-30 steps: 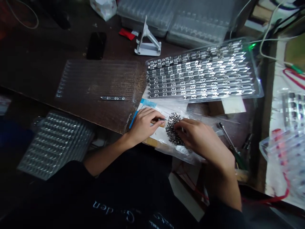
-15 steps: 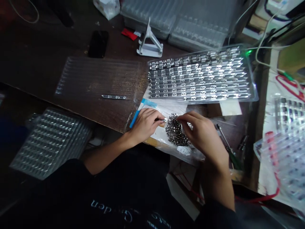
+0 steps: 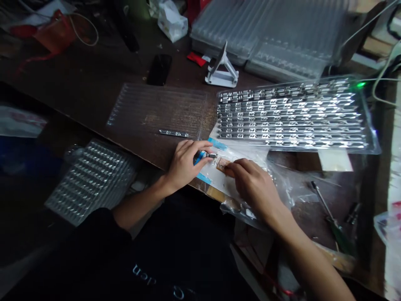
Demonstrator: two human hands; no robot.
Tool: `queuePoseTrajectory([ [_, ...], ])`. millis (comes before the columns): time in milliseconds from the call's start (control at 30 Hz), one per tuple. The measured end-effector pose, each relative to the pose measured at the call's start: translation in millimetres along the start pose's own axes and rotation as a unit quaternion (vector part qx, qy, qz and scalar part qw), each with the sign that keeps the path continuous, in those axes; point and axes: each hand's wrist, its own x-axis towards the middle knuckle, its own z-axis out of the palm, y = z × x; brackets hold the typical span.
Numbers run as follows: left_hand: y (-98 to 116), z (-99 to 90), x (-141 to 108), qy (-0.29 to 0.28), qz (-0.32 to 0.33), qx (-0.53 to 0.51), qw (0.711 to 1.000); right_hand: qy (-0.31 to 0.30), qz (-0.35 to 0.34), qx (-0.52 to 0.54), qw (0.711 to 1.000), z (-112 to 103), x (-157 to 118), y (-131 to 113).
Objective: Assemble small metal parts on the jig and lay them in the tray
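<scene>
At the near edge of the counter (image 3: 94,79), two hands are seen at work. One small metal connector (image 3: 212,156) is pinched between the thumb and fingers of the left hand (image 3: 194,156), above a white sheet (image 3: 208,168). The fingertips of the right hand (image 3: 230,168) are closed together at one brown piece (image 3: 223,163); whether anything is gripped there cannot be told. Farther off, one clear tray (image 3: 156,104) is seen to the left, with one connector strip (image 3: 173,133) at its near side, and one filled tray (image 3: 371,133) to the right. One phone (image 3: 159,70) and one stand (image 3: 222,75) are placed beyond.

Compared with half a second ago, the view has been swung leftward, and the left hand and connector have been drawn left relative to the trays. The right hand has been brought left as well; the metal pile seen earlier is apparently mostly covered by it.
</scene>
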Motion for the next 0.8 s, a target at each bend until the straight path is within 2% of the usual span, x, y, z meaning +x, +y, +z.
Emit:
queuePoseTrajectory([
  [200,-26.8,-18.1,10.2,0.014,-0.015,0.062,0.998,0.023,-0.027,0.023,0.999,4.2,0.2,1.7],
  [333,-44.2,-32.0,22.9,0.049,-0.041,0.094,0.994,0.029,-0.02,0.031,0.999,7.3,0.3,1.6],
  [400,-50.1,-35.6,27.5,0.05,-0.054,0.098,0.992,0.027,-0.015,0.027,0.999,7.1,-0.4,1.9],
  [600,-56.8,-27.5,30.3,-0.014,-0.032,0.105,0.994,0.012,0.0,0.022,1.0,4.4,-2.3,2.7],
  [800,-60.3,-22.5,34.3,-0.023,-0.028,0.129,0.991,-0.015,-0.016,-0.029,0.999,4.0,1.3,-4.0],
])
